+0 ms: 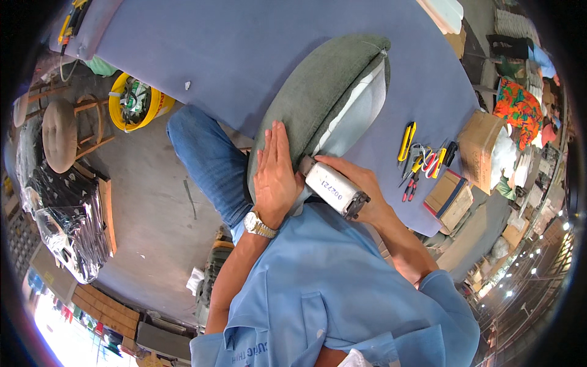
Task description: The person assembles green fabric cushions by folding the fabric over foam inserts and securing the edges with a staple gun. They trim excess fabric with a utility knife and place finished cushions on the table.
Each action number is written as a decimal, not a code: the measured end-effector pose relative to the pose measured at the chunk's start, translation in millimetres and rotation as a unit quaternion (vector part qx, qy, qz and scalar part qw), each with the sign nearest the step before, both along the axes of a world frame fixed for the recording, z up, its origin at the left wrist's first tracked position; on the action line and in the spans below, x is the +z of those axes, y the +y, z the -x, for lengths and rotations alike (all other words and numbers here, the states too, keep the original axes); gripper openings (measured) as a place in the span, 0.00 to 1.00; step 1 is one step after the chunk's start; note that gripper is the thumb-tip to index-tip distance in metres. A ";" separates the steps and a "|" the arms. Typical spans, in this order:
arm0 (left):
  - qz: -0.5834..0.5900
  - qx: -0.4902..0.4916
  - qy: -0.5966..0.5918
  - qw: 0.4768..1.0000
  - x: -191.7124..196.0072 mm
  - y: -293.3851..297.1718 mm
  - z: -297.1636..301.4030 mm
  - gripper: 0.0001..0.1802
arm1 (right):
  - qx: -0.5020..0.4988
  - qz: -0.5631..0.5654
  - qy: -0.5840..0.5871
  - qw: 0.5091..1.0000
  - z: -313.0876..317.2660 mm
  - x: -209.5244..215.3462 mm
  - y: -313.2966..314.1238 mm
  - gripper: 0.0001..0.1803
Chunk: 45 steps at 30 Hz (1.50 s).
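A grey-green fabric-covered cushion [299, 92] leans tilted on the table's near edge against me, its pale underside [358, 113] turned to the right. My left hand [273, 177] lies flat on the green cover, fingers stretched out. In my right hand [361, 180] is a staple gun [332, 188] with a white body and a dark end cap. Its nose points at the near end of the cushion, close to my left thumb. Whether the nose touches the fabric cannot be made out. The palm of my right hand is partly hidden behind the tool.
On the blue-grey table [202, 37] to the right lie a yellow cutter [406, 142], pliers [411, 188] and scissors [437, 164]. Cardboard boxes [477, 147] stand beyond them. A yellow bucket [160, 104] of scraps and a plastic-wrapped stack [67, 226] are at the left.
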<state>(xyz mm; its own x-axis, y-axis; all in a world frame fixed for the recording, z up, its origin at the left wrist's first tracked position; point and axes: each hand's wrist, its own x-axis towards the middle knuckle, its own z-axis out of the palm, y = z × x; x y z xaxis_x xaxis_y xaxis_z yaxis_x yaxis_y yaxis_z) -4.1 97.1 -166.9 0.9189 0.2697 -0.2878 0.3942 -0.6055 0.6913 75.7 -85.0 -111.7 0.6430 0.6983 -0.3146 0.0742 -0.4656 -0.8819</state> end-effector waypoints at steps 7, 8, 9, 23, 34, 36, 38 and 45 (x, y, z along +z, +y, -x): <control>0.034 0.002 0.005 0.999 2.2 2.6 -1.0 0.58 | 0.019 0.001 -0.056 0.998 6.4 0.9 -5.5 0.43; 0.030 0.002 0.001 1.000 1.9 2.5 -0.6 0.58 | 0.022 -0.013 -0.077 0.997 7.5 -0.9 -5.8 0.43; 0.027 0.002 -0.004 1.000 1.8 2.5 -0.2 0.58 | 0.024 -0.015 -0.073 0.997 7.0 -0.2 -5.5 0.43; 0.044 -0.020 -0.008 0.999 2.6 4.9 -1.2 0.61 | -0.005 -0.005 0.010 1.000 8.1 1.8 4.2 0.41; 0.155 -0.066 0.037 0.985 -3.9 44.7 26.9 0.62 | 0.006 -0.070 -0.052 0.996 18.1 -17.5 3.2 0.45; 0.101 -0.068 0.044 0.992 0.5 40.3 25.6 0.60 | 0.005 -0.065 -0.054 0.996 20.3 -16.9 1.5 0.45; 0.071 -0.066 0.033 0.995 2.4 36.3 28.7 0.59 | 0.014 -0.043 -0.092 0.995 25.2 -14.1 -0.5 0.45; 0.036 -0.061 0.043 0.997 2.3 27.5 33.6 0.58 | 0.023 -0.047 -0.039 0.998 28.5 -7.9 -4.3 0.42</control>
<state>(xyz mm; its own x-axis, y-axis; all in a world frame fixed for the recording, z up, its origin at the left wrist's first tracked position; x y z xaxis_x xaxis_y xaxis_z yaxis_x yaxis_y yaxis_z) -37.7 124.6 -164.6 0.9148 0.1339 -0.3810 0.3803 -0.6029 0.7014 47.2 -89.3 -119.6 0.6288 0.7524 -0.1962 0.1637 -0.3748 -0.9126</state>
